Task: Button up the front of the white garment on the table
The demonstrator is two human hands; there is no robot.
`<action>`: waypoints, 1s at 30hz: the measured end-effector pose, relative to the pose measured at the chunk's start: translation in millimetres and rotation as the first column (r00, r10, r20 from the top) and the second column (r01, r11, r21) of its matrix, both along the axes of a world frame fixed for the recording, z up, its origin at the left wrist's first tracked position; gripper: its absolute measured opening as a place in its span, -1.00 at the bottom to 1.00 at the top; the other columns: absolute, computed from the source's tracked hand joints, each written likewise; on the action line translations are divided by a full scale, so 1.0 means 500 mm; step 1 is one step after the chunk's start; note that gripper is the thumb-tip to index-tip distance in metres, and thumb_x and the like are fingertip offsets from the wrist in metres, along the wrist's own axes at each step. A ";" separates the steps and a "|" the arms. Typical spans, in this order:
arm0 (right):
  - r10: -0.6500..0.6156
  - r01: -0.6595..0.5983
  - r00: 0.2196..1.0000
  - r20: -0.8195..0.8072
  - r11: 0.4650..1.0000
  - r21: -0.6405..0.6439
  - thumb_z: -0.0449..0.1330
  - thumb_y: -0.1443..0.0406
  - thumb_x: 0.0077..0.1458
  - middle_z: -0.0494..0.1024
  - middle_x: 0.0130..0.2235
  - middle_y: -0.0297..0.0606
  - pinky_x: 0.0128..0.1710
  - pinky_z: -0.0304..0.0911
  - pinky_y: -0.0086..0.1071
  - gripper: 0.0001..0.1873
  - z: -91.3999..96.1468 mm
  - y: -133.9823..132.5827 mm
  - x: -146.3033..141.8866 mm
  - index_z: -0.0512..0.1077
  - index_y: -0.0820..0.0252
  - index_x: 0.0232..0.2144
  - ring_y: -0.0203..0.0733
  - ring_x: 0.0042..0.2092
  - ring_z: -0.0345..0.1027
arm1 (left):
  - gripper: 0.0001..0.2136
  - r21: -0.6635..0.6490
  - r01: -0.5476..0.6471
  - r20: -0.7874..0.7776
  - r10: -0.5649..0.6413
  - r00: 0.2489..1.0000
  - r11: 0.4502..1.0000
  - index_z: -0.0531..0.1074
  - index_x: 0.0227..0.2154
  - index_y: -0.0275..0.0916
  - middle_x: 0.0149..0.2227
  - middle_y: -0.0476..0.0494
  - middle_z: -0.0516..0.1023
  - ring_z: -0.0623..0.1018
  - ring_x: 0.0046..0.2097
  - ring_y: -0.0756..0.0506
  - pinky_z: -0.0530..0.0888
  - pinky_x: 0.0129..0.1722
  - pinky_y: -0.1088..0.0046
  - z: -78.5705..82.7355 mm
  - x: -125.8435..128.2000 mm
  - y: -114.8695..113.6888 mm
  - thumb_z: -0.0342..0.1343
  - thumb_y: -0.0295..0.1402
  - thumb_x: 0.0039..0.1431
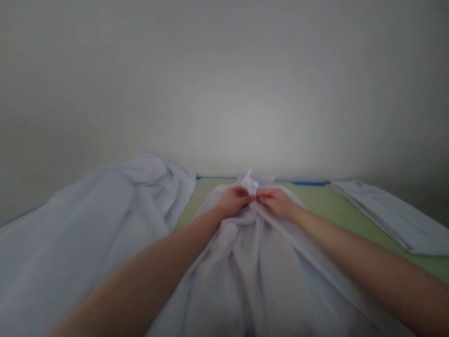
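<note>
A white cloth (252,262) lies stretched out over a green table (326,203), running from the near edge toward the wall. Both my arms reach forward along it. My left hand (233,201) and my right hand (277,202) meet at the cloth's far end, fingers pinched together on a bunched bit of the fabric (249,183) that sticks up between them. The picture is soft and blurred, so the fingertips are hard to make out.
A big heap of rumpled white cloth (105,220) fills the left side of the table. A flat stack of folded white cloths (393,213) lies at the right. A blue strip (308,183) edges the table against the plain grey wall.
</note>
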State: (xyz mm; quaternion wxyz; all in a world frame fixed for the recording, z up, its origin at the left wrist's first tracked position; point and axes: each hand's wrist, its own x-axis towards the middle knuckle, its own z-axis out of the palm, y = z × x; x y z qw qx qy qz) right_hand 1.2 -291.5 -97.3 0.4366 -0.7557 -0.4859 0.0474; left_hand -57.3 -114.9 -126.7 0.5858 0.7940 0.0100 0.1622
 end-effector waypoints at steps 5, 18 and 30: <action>-0.092 0.088 0.992 0.082 0.995 0.049 0.10 0.24 0.02 0.53 -0.44 -0.35 -0.33 0.22 -0.45 -0.77 -0.017 0.011 0.003 0.53 0.22 -0.44 -0.27 -0.37 0.36 | -0.76 -0.081 0.006 -0.005 -0.006 1.000 0.997 0.28 -0.55 -0.24 -0.62 0.09 0.37 0.33 -0.60 0.09 0.25 -0.60 0.60 0.001 -0.001 -0.002 0.25 -0.31 -0.20; -0.213 0.139 0.917 0.338 0.963 0.231 0.17 0.24 0.00 0.54 -0.28 -0.25 -0.20 0.26 -0.38 -0.79 -0.058 0.009 -0.001 0.54 0.11 -0.29 -0.25 -0.26 0.39 | -0.83 -0.142 0.175 0.057 -0.168 0.984 0.974 0.35 -0.50 -0.28 -0.49 -0.01 0.50 0.45 -0.46 0.05 0.36 -0.42 0.56 -0.014 0.012 0.001 0.23 -0.43 -0.20; -0.199 0.172 0.900 0.388 0.980 0.103 0.12 0.24 0.07 0.52 -0.26 -0.24 -0.17 0.19 -0.38 -0.77 -0.050 0.006 -0.010 0.52 0.12 -0.26 -0.23 -0.22 0.35 | -0.73 -0.217 0.186 0.059 -0.177 0.982 0.958 0.31 -0.45 -0.30 -0.49 -0.04 0.49 0.47 -0.46 0.05 0.38 -0.43 0.54 -0.013 0.007 -0.003 0.28 -0.43 -0.23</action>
